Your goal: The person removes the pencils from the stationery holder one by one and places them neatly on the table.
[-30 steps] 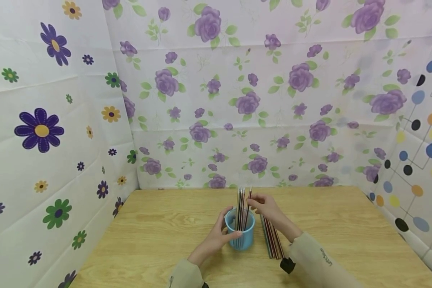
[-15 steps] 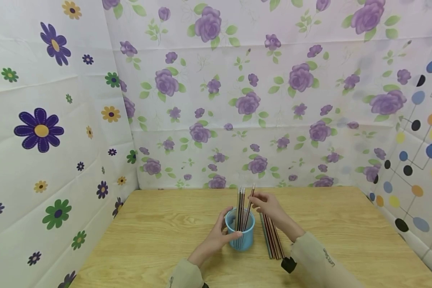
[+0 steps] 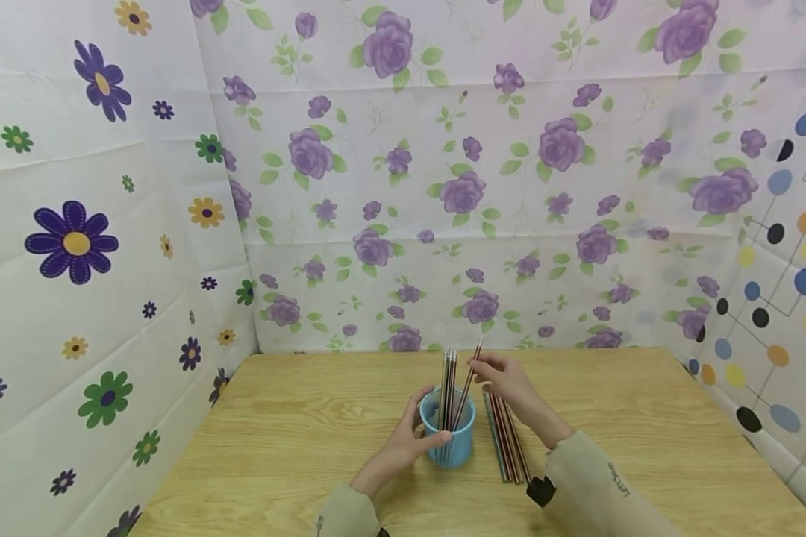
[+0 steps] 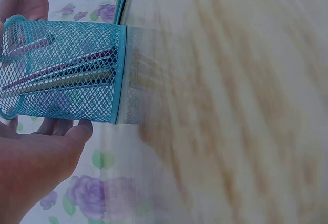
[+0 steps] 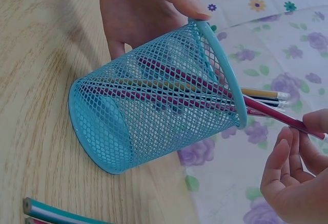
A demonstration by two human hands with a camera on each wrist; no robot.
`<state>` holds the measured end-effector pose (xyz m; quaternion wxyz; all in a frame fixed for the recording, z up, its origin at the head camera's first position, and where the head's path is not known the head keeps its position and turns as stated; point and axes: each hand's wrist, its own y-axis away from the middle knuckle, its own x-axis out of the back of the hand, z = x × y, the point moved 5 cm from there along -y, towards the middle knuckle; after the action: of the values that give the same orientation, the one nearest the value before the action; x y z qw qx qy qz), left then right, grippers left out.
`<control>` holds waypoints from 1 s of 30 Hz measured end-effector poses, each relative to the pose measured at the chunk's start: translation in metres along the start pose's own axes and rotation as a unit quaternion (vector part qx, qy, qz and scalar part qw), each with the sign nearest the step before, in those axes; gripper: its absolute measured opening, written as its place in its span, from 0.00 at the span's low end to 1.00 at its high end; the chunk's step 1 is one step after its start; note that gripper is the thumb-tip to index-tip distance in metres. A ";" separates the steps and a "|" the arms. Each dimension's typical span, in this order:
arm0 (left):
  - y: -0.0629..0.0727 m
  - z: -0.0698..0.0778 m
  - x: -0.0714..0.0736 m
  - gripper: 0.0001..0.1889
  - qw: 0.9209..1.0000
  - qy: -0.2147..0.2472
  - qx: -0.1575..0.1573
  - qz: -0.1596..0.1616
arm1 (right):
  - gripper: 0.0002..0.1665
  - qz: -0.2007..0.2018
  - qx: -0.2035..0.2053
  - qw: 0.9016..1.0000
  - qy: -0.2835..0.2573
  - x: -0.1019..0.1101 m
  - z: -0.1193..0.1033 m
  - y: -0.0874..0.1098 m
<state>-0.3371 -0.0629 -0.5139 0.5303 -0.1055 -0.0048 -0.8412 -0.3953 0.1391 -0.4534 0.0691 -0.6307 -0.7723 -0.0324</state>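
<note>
A light-blue mesh pencil cup (image 3: 462, 450) stands on the wooden table, several pencils (image 3: 447, 388) upright inside it. My left hand (image 3: 398, 446) grips the cup from its left side, thumb at the front near the rim. Between thumb and fingertips, my right hand (image 3: 510, 386) pinches the upper part of a red pencil (image 5: 269, 112). That pencil leans right over the rim, its lower part inside the cup. Through the mesh in the right wrist view, yellow, dark and red pencil shafts show. The left wrist view has the cup (image 4: 66, 70) with fingers round it.
Right of the cup, a row of several loose pencils (image 3: 507, 447) lies on the table (image 3: 295, 447), under the right forearm. A teal pencil (image 5: 61, 214) shows at its near side. Flowered cloth (image 3: 349, 209) hangs behind the table, with patterned cloths at both sides.
My right hand has moved slightly right and up, drawing the pinched pencil's top the same way, so it leans more. The left hand and the cup have stayed in place.
</note>
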 end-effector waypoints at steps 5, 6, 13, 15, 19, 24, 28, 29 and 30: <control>0.000 -0.001 0.000 0.42 1.000 -0.002 -0.001 0.000 | 0.22 0.005 0.003 1.000 -0.009 0.003 0.000 -0.001; 0.000 0.000 0.000 0.42 1.000 0.000 0.001 0.001 | 0.22 0.006 0.004 1.000 -0.009 0.004 -0.001 -0.001; 0.001 0.002 -0.001 0.42 1.000 0.000 0.001 0.001 | 0.24 0.020 -0.001 1.000 -0.016 0.010 -0.005 0.000; 0.001 0.002 -0.001 0.42 1.000 -0.002 0.001 0.001 | 0.23 0.022 -0.007 0.999 -0.024 0.012 -0.005 -0.001; 0.001 0.004 -0.001 0.42 1.000 -0.007 -0.004 -0.001 | 0.20 0.021 -0.011 0.999 -0.036 0.015 -0.011 0.003; 0.002 0.004 -0.001 0.43 1.000 -0.007 -0.003 -0.001 | 0.18 0.024 -0.011 0.999 -0.043 0.015 -0.029 0.015; 0.002 0.005 -0.001 0.43 1.000 -0.006 0.003 -0.001 | 0.21 0.045 -0.014 0.997 -0.057 0.020 -0.018 0.008; 0.003 0.005 -0.002 0.42 1.000 -0.006 0.003 -0.001 | 0.22 0.051 -0.014 0.997 -0.061 0.022 -0.014 0.004; 0.003 0.005 -0.002 0.42 1.000 -0.005 0.003 -0.001 | 0.23 0.056 -0.015 0.996 -0.063 0.024 -0.009 0.001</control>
<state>-0.3327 -0.0622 -0.5095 0.5295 -0.1080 -0.0102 -0.8413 -0.3986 0.1609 -0.4407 0.0121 -0.6746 -0.7381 -0.0004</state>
